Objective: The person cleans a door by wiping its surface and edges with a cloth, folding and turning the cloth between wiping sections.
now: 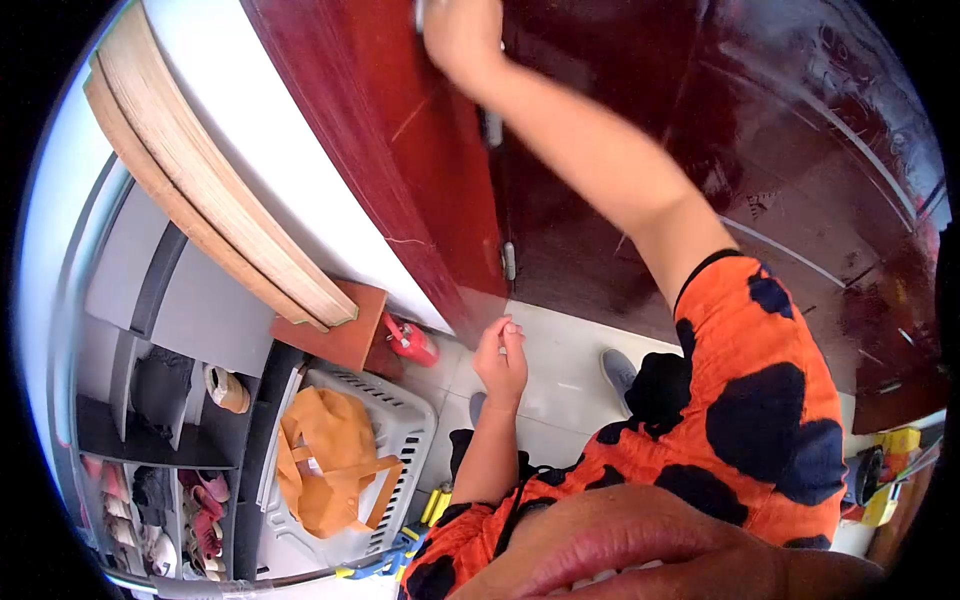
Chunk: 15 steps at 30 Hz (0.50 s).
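Note:
My right arm stretches up across the dark red door (610, 230). At the top edge of the view my right hand (465, 35) is closed in a fist against the red door frame (400, 120). A bit of silver metal (420, 14) shows beside its fingers; what they grip is hidden and partly cut off. Lower down, my left hand (502, 360) hangs in the air over the pale tiled floor (550, 350). Its fingers are curled in against the thumb, with nothing visible in them. Silver hinges (509, 260) line the door's edge.
To the left stands a grey plastic basket (425, 420) holding an orange bag (335, 450). Beyond it is a shoe rack (190, 455) with several shoes. A red fire extinguisher (412, 342) sits by the wall. Yellow and blue items (435, 505) lie near my left elbow.

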Tool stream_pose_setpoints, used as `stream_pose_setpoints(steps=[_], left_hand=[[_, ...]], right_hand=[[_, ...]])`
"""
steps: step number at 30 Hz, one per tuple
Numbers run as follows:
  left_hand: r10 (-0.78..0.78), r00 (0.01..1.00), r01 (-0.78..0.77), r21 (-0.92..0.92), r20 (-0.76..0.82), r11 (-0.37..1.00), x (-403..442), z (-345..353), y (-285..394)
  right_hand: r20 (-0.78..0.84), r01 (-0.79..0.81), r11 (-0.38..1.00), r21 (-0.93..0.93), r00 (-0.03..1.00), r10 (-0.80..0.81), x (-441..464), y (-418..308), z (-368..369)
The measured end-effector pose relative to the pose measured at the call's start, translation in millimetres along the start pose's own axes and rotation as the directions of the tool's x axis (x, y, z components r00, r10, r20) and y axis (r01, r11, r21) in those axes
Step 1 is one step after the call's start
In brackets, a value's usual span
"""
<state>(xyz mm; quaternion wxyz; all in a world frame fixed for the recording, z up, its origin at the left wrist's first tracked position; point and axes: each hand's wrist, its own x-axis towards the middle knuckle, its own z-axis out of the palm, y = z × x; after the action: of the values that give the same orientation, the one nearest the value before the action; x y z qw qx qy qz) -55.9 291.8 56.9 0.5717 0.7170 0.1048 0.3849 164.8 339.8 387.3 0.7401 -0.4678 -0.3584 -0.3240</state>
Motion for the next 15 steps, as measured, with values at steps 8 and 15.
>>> stream_pose_setpoints(steps=[8,15], left_hand=[[0.029,0.997,-0.028,-0.013,0.065,1.0,-5.1,17.3,5.8],[-0.035,0.999,0.035,-0.002,-0.013,0.999,-2.8,7.8,8.6]], right_hand=[[0.226,-0.059,0.876,-0.479,0.956,0.188,-183.8,38.8,-68.8],[0.273,0.153,0.731,-0.664,0.961,0.046,-65.8,14.6,-43.8]])
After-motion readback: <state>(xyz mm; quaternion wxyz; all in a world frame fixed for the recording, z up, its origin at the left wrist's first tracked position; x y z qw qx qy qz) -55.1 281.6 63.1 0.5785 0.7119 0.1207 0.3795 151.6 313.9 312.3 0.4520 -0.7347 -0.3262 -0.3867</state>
